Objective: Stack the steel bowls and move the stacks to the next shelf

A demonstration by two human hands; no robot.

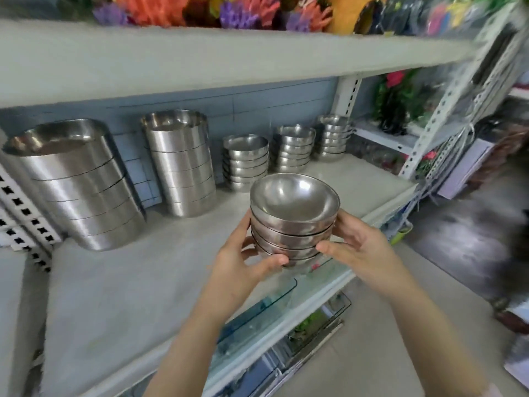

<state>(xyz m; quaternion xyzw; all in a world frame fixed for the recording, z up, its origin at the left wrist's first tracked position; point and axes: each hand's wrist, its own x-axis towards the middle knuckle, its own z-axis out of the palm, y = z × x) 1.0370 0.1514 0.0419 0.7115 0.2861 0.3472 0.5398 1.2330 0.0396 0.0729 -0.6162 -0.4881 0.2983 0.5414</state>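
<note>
You hold the stack of small steel bowls (293, 222) between both hands, over the near front edge of the shelf (137, 282), right of its middle. At least four bowls are nested, mouths up, and the stack tilts slightly toward you. Whether its base touches the shelf board cannot be told.

Your left hand (246, 262) grips the left side of the stack, with the thumb laid across the lowest bowls on the near side and the fingers curled behind. Your right hand (357, 245) grips the right side, with the thumb against the lower rims and the fingers wrapped round the far side.

Along the far edge of the shelf stand three stacks of small bowls: the left small stack (245, 163), the middle small stack (294, 149) and the right small stack (332, 138). Left of them stand two tall stacks of larger bowls (180, 164), (77, 184), the leftmost one nearer to you.

Coloured artificial flowers (160, 10) sit on the upper shelf (200, 61). The picture is blurred at the right.
</note>
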